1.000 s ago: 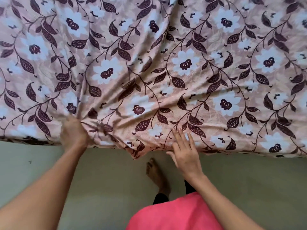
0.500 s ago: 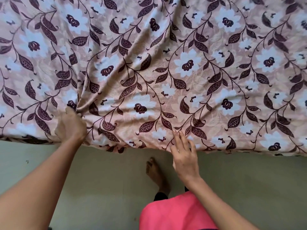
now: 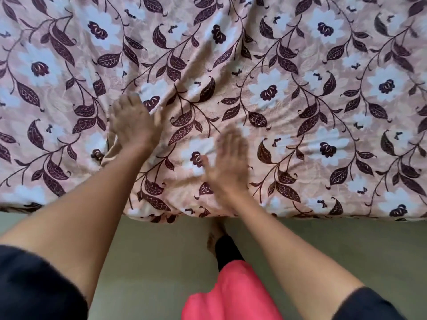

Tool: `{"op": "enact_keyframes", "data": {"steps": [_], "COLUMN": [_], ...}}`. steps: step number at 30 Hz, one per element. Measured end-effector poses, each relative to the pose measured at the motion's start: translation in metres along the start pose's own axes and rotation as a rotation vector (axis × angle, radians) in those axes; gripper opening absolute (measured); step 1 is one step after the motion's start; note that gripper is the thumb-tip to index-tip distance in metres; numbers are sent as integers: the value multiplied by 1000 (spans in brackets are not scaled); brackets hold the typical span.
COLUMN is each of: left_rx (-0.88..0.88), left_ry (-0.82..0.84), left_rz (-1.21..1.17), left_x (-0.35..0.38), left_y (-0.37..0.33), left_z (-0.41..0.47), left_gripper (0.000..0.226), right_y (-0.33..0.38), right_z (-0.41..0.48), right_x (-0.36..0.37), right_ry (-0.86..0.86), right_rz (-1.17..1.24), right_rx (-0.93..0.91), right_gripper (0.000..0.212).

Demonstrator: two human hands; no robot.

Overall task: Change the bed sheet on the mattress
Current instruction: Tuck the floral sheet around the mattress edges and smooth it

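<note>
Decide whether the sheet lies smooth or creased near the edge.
Creased: the sheet shows folds between the left hand and right hand, bunching at the edge.

- Pink floral fabric bed sheet point(image 3: 277, 112) fills twelve o'clock; the smooth grey-green floor point(image 3: 161, 262) lies at six.
- Left hand point(image 3: 135, 122) rests on the sheet, at ten o'clock from right hand point(image 3: 227, 167).

This is a bedroom in a home. A soft pink bed sheet point(image 3: 288, 116), printed with white flowers and dark maroon leaves, covers the whole upper part of the view, and its wrinkled border drops over 1 long straight edge. Below that edge lies a plain, pale greenish floor point(image 3: 346, 250). The person stands there with 1 bare foot point(image 3: 213, 235) showing, in everyday clothes: a bright pink garment point(image 3: 231, 294) and dark sleeves point(image 3: 34, 285).
</note>
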State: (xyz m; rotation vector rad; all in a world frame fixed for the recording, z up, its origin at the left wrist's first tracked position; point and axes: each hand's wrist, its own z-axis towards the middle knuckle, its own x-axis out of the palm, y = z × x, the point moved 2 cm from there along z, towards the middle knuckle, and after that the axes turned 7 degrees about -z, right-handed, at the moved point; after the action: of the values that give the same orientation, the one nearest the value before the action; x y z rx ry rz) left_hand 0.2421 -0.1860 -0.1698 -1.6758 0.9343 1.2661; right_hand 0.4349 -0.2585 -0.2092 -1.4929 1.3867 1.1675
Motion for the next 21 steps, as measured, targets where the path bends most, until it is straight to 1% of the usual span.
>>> {"op": "enact_keyframes", "data": {"steps": [2, 3, 4, 5, 6, 7, 9, 11, 12, 14, 16, 17, 19, 21], "left_rx": [-5, 0, 23, 70, 137, 201, 264, 235, 212, 167, 125, 111, 109, 135], "left_ry": [58, 80, 86, 89, 95, 101, 105, 97, 90, 90, 75, 60, 41, 43], "left_rz": [72, 88, 89, 84, 85, 91, 97, 77, 54, -34, -128, -150, -112, 3], "left_x": [5, 6, 5, 6, 4, 3, -1, -5, -6, -8, -11, -12, -11, -9], "left_y": [-6, -9, -11, -12, -14, -14, -12, -8, -7, -8, -14, -18, -30, -44], "left_z": [17, 24, 28, 32, 36, 38, 45, 46, 43, 42, 52, 61, 94, 125], "left_gripper": [76, 75, 69, 58, 45, 36, 31, 30, 29, 30, 30, 30, 37, 53], "right_y": [46, 58, 61, 54, 40, 17, -43, -100, -116, -112, -72, -45, 15, 72], "right_z": [-3, -1, 1, 4, 10, 14, 36, 60, 72, 92, 106, 110, 117, 117], "right_x": [3, 1, 0, -3, -4, -6, -13, -23, -29, -37, -41, -42, -35, -28], "right_ry": [90, 119, 113, 66, 8, -25, -63, -9, 24, 44, -11, -50, -74, -41], "right_rz": [6, -5, -12, 2, 35, 77, 77, 15, -3, -14, -4, 20, 40, 29], "right_rx": [-311, -449, -551, -589, -536, -412, -124, 87, 158, 231, 229, 182, -12, -277], "right_gripper": [79, 76, 73, 71, 71, 72, 77, 84, 89, 91, 85, 83, 81, 82]}}
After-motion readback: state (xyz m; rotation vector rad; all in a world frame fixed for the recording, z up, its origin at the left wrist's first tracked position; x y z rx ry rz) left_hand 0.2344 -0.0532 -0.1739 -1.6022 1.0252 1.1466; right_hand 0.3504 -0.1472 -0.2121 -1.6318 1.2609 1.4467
